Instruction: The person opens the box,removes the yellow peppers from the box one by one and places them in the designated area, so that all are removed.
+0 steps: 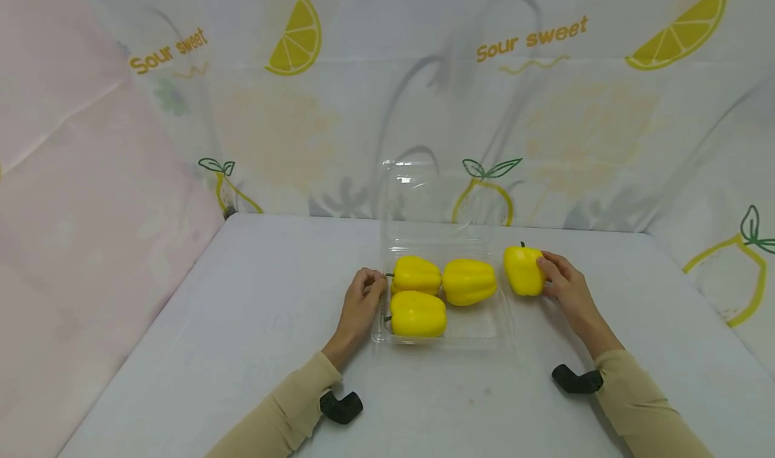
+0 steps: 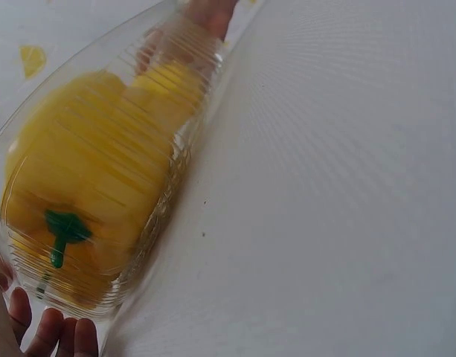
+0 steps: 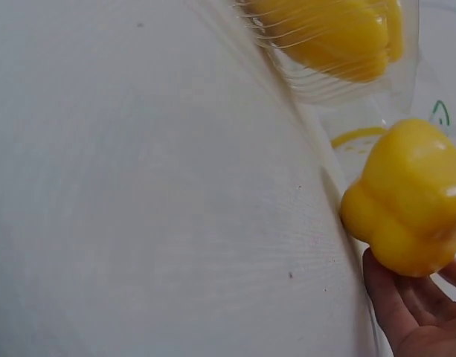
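Sleeves (image 1: 284,404): cut off below.
Left hand (image 1: 361,296): curled, pinching clear box (image 1: 475,325)'s rim.
Right hand (image 1: 566,286): curled round yellow pepper (image 1: 522,273), right of box; fingers partly hidden.
Three peppers (image 1: 418,315): inside box.
Open lid (image 1: 432,229): transparent, edges faint.

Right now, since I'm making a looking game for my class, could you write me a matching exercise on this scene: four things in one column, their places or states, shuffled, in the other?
Things
1. Left hand
2. Right hand
3. Clear lid
4. Three yellow peppers

Places or states
A. Holding a fourth pepper to the right of the clear container
B. Raised open at the back of the container
C. Lying inside the container
D. At the container's left edge

Pairs: 1-D, 2-A, 3-B, 4-C
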### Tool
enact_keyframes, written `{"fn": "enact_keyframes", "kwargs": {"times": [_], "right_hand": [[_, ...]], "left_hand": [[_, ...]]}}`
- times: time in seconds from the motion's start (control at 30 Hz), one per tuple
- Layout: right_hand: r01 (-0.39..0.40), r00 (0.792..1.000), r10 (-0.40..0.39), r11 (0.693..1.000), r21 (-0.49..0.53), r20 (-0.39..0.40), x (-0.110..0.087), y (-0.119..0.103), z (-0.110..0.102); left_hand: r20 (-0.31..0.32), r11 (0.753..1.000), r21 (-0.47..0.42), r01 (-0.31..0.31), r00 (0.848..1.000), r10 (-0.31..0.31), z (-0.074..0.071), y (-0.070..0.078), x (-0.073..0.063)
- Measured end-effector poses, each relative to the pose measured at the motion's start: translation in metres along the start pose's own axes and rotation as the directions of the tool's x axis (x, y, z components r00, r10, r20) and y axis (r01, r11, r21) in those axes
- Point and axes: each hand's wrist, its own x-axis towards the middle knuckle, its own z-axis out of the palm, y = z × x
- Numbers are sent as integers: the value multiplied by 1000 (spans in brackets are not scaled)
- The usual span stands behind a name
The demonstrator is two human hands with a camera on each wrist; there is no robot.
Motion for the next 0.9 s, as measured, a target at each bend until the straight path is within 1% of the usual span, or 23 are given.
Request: {"fn": "enact_keyframes", "kwargs": {"times": [0.2,0.47,0.67,0.8,0.9], "right_hand": [[10,1000,-9,1000,14,-20,2,3,0],[45,998,-50,994,-97,-44,7,3,2],[17,999,-23,991,-130,-44,7,4,0],[21,998,-28,992,-128,-53,8,7,-1],[35,997,-42,994,-106,-65,9,10,-2]], "left_hand": [[2,1000,-3,1,1000,-1,0,0,0],[-5,1000,-6,-5,1000,5,0,0,-1],[-10,1000,-7,-16,1000,16,0,0,0],[-10,1000,-6,-22,1000,22,1,-1,1],[-9,1000,-2,-21,1000,21,1,-1,1]]}}
